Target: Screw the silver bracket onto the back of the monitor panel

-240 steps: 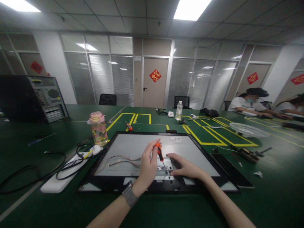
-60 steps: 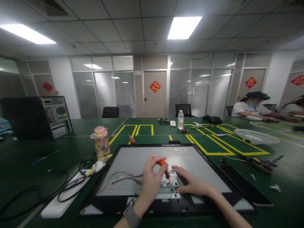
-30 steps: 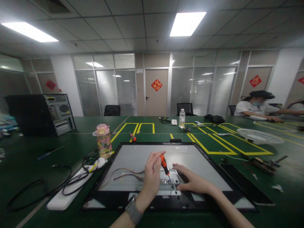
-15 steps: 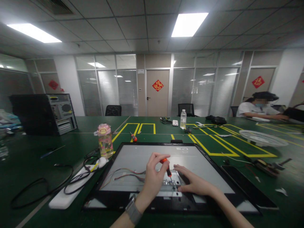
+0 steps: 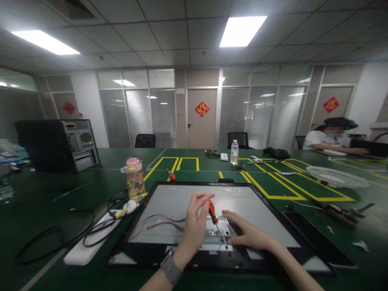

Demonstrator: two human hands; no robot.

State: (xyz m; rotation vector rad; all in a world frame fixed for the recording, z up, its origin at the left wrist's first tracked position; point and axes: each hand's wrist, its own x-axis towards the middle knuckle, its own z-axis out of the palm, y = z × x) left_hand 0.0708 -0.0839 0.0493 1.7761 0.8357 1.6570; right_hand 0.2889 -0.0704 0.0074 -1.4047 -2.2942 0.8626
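Observation:
An orange-and-black screwdriver (image 5: 213, 213) leans with its tip down on the metal bracket (image 5: 224, 226) of a flat display panel (image 5: 169, 198). The fingers of my left hand (image 5: 196, 220) are closed at the top of its handle; the wrist wears a grey watch. My right hand (image 5: 247, 232) lies with fingers stretched out along the right side of the bracket, holding nothing. Thin coloured wires (image 5: 160, 220) run left from the bracket across the panel's grey back. The exact spot under the screwdriver's tip is too small to make out.
A white power strip (image 5: 91, 242) with black cables and a pink-lidded bottle (image 5: 134, 180) stand left of the panel. A black strip-like part (image 5: 318, 238) lies to the right. Farther off are a computer case (image 5: 57, 145), a water bottle (image 5: 234, 152) and a seated person (image 5: 327, 139).
The screwdriver has tilted a little, its handle leaning more to the left. My left hand's fingers have shifted slightly on the handle, showing more of it. My right hand stays in place.

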